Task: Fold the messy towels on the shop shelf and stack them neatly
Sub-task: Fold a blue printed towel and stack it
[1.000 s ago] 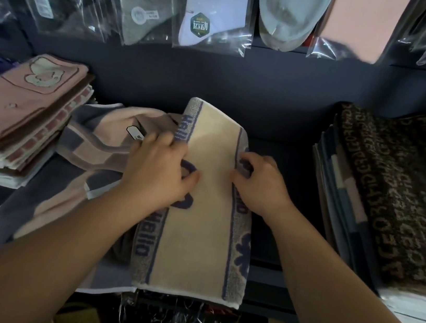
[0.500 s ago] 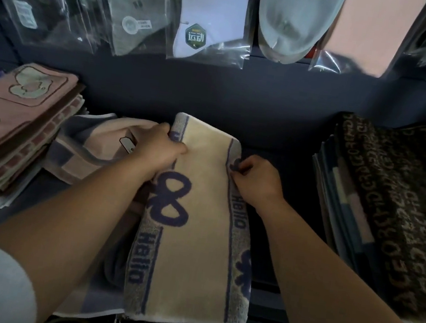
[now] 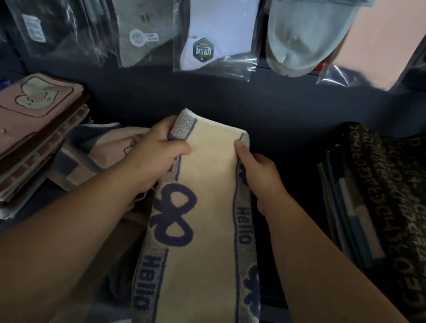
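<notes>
A cream towel [image 3: 203, 242] with grey-blue borders, a blue loop figure and "Hellio" lettering lies lengthwise on the dark shelf [image 3: 287, 133], folded into a long strip. My left hand [image 3: 157, 153] grips its far left corner, thumb on top and fingers curled under the edge. My right hand [image 3: 255, 171] grips the far right edge, thumb on the cream face. A crumpled pink and grey-blue towel [image 3: 92, 155] lies under and left of the strip, partly hidden by my left arm.
A folded stack topped by a pink cartoon towel [image 3: 18, 117] stands at the left. A stack topped by a dark brown lettered towel [image 3: 401, 215] stands at the right. Bagged socks [image 3: 214, 24] hang above the shelf's back wall.
Both hands slid from the middle of the strip to its far end and now grip its two far corners. The loop figure, once under my left hand, is uncovered.
</notes>
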Demonstrator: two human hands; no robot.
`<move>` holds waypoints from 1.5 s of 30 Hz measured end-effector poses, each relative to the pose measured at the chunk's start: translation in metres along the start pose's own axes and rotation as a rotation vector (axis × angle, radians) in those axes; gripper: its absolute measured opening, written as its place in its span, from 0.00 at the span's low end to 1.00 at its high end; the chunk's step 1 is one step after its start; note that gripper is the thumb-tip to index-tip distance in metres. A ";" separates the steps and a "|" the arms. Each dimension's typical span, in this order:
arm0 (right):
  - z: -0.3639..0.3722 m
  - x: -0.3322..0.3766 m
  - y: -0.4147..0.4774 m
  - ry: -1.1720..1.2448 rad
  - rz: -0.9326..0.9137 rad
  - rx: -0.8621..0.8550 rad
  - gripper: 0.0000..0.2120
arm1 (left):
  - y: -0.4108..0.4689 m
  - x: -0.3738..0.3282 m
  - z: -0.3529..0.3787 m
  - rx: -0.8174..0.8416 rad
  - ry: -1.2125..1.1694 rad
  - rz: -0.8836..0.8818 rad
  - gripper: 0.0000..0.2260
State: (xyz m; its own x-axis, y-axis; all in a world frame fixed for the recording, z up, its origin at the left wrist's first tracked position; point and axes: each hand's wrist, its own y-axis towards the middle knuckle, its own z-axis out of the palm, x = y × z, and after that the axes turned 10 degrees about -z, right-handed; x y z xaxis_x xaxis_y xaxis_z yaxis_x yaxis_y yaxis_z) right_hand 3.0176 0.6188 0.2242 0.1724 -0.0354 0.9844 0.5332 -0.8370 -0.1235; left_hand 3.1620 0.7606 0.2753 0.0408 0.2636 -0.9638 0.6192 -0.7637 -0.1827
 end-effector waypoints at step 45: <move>-0.073 0.010 -0.174 -0.168 -0.512 -0.057 0.14 | -0.067 -0.044 0.045 0.672 0.767 0.421 0.04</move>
State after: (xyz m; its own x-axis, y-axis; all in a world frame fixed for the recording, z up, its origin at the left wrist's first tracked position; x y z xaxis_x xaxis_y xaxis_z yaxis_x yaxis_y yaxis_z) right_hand 2.8664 0.7246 0.2647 0.0353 0.4688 0.8826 0.5385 -0.7529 0.3784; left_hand 3.0835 0.7733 0.3214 0.7681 0.0251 -0.6398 -0.1014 -0.9818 -0.1603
